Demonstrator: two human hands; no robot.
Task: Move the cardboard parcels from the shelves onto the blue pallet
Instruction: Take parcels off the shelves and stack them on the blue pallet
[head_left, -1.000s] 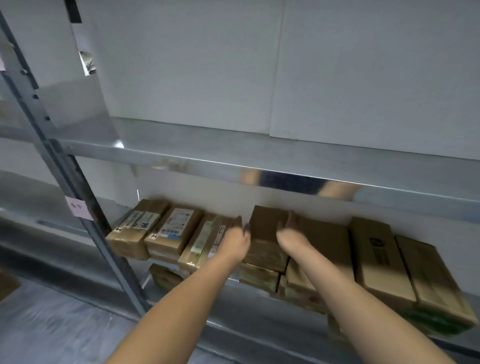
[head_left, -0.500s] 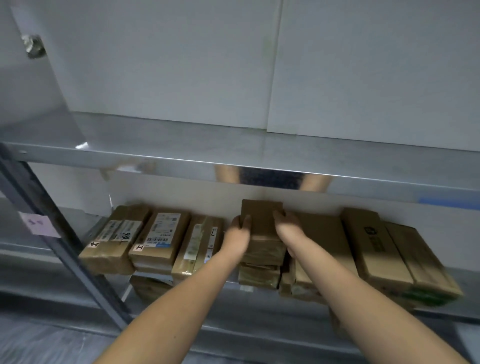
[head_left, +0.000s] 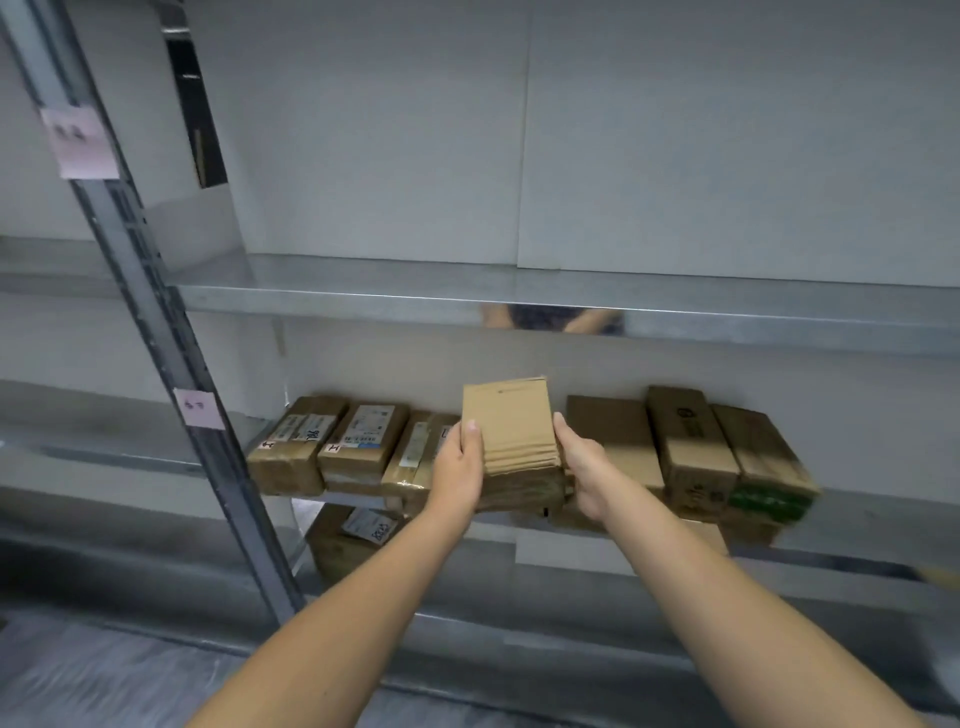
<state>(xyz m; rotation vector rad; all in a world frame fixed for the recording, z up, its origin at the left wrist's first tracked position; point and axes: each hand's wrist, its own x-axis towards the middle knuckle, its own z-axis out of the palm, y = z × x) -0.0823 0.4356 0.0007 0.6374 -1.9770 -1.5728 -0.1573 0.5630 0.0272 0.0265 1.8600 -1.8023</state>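
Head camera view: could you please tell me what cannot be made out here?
- The blue pallet: outside the head view.
- Labels on the left parcels: print too small, blurred.
- The pink note on the upright: writing blurred.
- The plain parcel between left hand and right hand: hands hide whether it is clear of the stack below.
- The lower-shelf parcel: partly behind the shelf edge.

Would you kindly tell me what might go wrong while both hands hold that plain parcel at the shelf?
1. The left hand and right hand grip the plain parcel at its sides, so it might slip.
2. It sits close over the lower parcel, which could be dragged off the shelf.
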